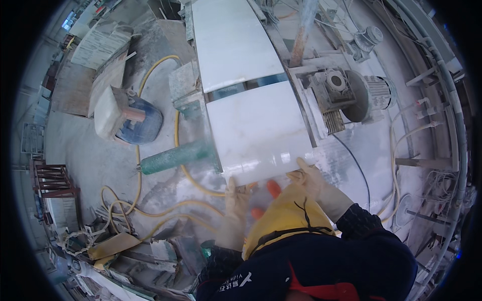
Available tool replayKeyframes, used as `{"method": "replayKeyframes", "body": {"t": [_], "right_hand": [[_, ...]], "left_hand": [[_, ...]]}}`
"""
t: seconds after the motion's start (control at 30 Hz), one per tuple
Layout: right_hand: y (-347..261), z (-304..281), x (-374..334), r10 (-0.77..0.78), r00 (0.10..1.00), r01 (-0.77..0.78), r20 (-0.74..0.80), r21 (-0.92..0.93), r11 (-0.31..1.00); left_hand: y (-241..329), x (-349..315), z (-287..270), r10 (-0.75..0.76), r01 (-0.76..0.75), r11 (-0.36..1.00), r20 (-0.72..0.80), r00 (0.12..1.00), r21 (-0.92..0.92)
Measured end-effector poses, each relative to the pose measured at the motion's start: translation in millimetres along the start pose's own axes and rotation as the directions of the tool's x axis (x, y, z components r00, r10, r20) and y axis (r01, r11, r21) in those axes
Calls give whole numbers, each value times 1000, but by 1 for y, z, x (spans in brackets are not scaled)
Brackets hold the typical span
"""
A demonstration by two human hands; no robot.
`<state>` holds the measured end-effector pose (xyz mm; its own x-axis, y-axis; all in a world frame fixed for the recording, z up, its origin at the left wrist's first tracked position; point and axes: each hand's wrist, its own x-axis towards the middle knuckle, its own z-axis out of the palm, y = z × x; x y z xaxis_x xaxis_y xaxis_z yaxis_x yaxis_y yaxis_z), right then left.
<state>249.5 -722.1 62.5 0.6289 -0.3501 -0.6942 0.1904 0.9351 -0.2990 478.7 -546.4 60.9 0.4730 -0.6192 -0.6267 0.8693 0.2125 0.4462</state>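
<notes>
A glossy white stone slab (258, 128) lies on a roller conveyor, its near end reaching toward my waist. My left hand (237, 193), in a cream rubber glove, grips the slab's near left corner, thumb up by the edge and fingers mostly hidden below. At the near right corner, my right hand (307, 176), gloved alike, has its thumb on the top face and its fingers curled under the edge. A second white slab (233, 42) lies farther along, with a narrow gap between the two.
Left of the conveyor, a green roller (175, 157) juts out and a yellow hose (178, 173) loops over the wet floor. A blue barrel (143, 122) stands farther left. A motor (376, 95) with gearbox sits at the right. Stone offcuts (163, 251) lie at lower left.
</notes>
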Motion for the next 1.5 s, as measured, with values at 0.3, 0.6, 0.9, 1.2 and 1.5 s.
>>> {"method": "replayKeyframes", "body": {"t": [0.3, 0.6, 0.9, 1.2, 1.5], "right_hand": [[-3, 29, 20, -288, 949, 269, -129, -147, 952], [-21, 54, 30, -272, 946, 244, -176, -167, 955], [-28, 40, 46, -263, 949, 219, -173, -238, 946], [-30, 33, 57, -270, 932, 211, -240, -246, 946], [-36, 50, 56, -333, 929, 300, -165, -196, 934]], "left_hand": [[22, 0, 44, 86, -72, 987, -92, 992, 144], [36, 19, 58, 78, -52, 976, -114, 990, 209], [31, 42, 48, 60, -27, 984, -187, 981, 177], [36, 33, 79, 91, -41, 984, -295, 951, 171], [32, 45, 76, 87, -55, 989, -235, 968, 140]]}}
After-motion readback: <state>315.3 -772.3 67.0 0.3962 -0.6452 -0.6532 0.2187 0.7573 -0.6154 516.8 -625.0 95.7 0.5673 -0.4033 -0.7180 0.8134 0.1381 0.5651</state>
